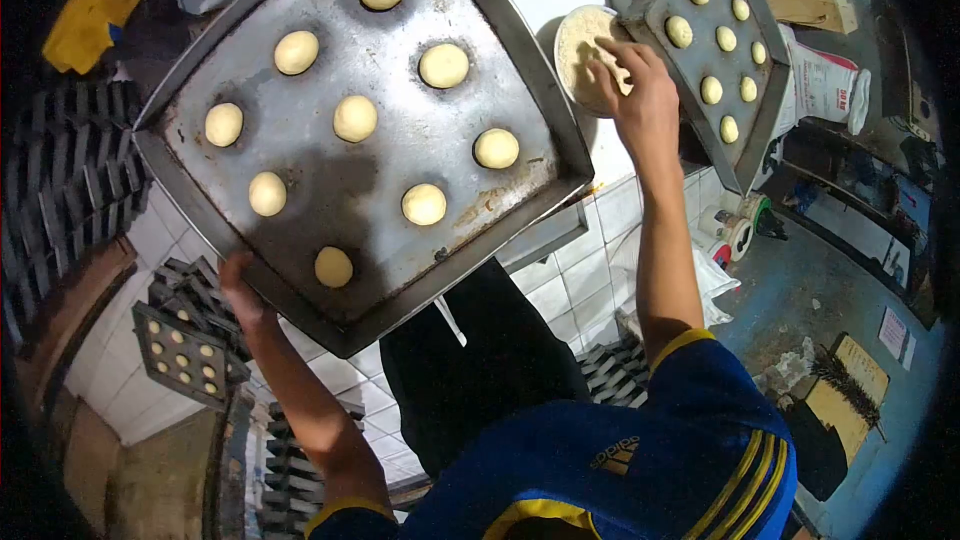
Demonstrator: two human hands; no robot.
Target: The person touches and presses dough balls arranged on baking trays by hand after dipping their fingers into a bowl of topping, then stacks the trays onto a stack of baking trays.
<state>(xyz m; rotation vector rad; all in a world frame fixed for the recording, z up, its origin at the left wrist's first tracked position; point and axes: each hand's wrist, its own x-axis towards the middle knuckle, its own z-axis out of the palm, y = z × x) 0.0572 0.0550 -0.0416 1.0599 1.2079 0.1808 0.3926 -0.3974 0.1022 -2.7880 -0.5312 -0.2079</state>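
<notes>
A large metal baking tray point(300, 180) with several round pale dough balls point(355, 118) on it fills the middle of the view, tilted a little. My left hand point(243, 292) grips its near left wall, with most fingers hidden at or under the edge. To the right of the tray, a round bowl point(572, 32) of pale crumbs or coarse powder point(582, 45) stands on the white surface. My right hand point(640, 90) is over this bowl, fingers apart and curved, the tips at the powder. Nothing shows between them.
A second tray point(690, 70) of dough balls lies to the right of the bowl. Lower left, another tray point(180, 355) with dough balls sits on dark stacked trays point(70, 180). A white printed sack point(825, 85) and buckets point(730, 228) are at the right, near a brush point(845, 385).
</notes>
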